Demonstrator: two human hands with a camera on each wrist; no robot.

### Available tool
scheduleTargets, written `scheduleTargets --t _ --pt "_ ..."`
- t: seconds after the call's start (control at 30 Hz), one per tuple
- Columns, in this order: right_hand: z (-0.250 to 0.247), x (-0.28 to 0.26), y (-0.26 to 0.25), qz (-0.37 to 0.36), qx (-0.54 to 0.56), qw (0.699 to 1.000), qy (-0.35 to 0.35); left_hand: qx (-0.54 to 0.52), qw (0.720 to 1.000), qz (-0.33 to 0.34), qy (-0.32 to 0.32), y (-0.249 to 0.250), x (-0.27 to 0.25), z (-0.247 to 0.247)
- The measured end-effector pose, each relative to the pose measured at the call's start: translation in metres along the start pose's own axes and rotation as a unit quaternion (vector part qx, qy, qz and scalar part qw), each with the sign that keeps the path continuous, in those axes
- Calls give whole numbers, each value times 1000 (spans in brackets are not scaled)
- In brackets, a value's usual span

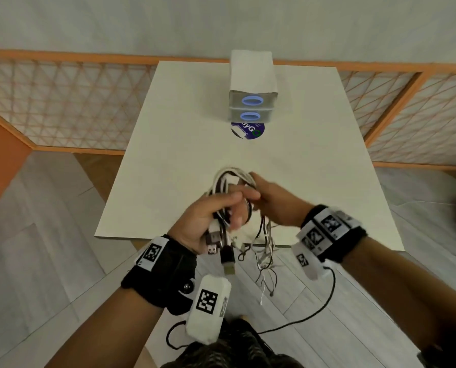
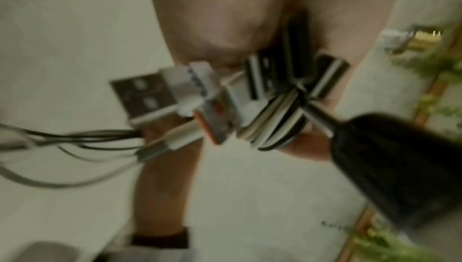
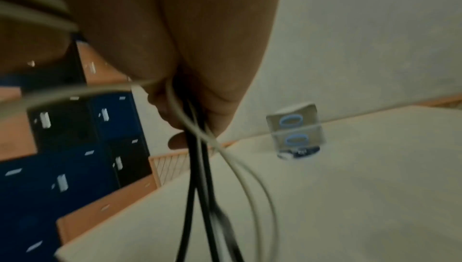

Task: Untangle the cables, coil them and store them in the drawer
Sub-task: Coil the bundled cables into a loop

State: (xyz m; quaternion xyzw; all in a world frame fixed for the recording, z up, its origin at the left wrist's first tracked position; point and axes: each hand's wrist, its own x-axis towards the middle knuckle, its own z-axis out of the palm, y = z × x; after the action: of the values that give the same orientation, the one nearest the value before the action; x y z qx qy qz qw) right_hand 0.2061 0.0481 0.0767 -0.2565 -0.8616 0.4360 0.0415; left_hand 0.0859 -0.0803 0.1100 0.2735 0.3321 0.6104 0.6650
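Observation:
A tangled bundle of black and white cables (image 1: 231,181) hangs above the near edge of the white table (image 1: 195,144). My left hand (image 1: 211,216) grips its lower part, and USB plugs (image 1: 215,239) stick out below the palm. The left wrist view shows those USB plugs (image 2: 145,98) and wound black and white cables (image 2: 277,122) against my palm. My right hand (image 1: 269,197) holds the bundle's upper right side; in the right wrist view black and white cables (image 3: 197,157) run out from between its curled fingers. Thin loose cable ends (image 1: 265,261) dangle below the table edge.
A small grey drawer unit (image 1: 252,83) with two drawers, both closed, each with a blue ring handle, stands at the table's far end. A dark round sticker (image 1: 247,132) lies in front of it. An orange lattice fence (image 1: 62,102) surrounds the table. Dark blue crates (image 3: 75,147) stand at the left.

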Motion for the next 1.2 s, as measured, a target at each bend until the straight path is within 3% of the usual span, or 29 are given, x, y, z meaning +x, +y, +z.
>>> scheduleTargets --t 0.07,0.13,0.23,0.33,0.43,0.53,0.6,0.73,0.8,0.9,0.93,1.0,1.13,1.2 --pt "20 -10 7 24 27 999 -30 -151 988 23 -19 9 1 -3" --pt "32 -18 10 26 39 998 -42 -310 949 52 -25 17 1 -8" --pt "34 -26 14 48 11 998 -50 -336 931 113 92 23 5 -19" --pt "30 -28 7 29 13 998 -52 -178 944 144 236 13 16 -38" --pt "22 -24 -12 -21 -35 997 -61 83 947 120 288 -4 28 -49" --pt "11 -20 -25 -68 -112 983 -125 305 927 72 207 -16 31 -56" --pt "2 -18 -28 -83 -145 972 -163 420 897 7 136 -15 29 -58" --pt "-14 -14 -29 -69 -142 972 -172 531 835 -135 56 -1 18 -47" --pt "-20 -10 -31 -69 -99 982 -145 494 856 -153 13 6 11 -44" --pt "-22 0 -34 -98 -78 987 -102 222 961 -166 -25 1 7 -48" --pt "-21 4 -31 -103 -80 988 -80 136 978 -157 -19 -1 8 -50" --pt "-18 8 -14 -114 -94 989 -22 87 988 -125 21 -4 7 -52" --pt "-5 1 36 -66 -87 980 166 54 991 -70 98 0 -5 -44" --pt "9 -2 54 -42 -117 979 165 39 993 -66 94 -1 -5 -36"
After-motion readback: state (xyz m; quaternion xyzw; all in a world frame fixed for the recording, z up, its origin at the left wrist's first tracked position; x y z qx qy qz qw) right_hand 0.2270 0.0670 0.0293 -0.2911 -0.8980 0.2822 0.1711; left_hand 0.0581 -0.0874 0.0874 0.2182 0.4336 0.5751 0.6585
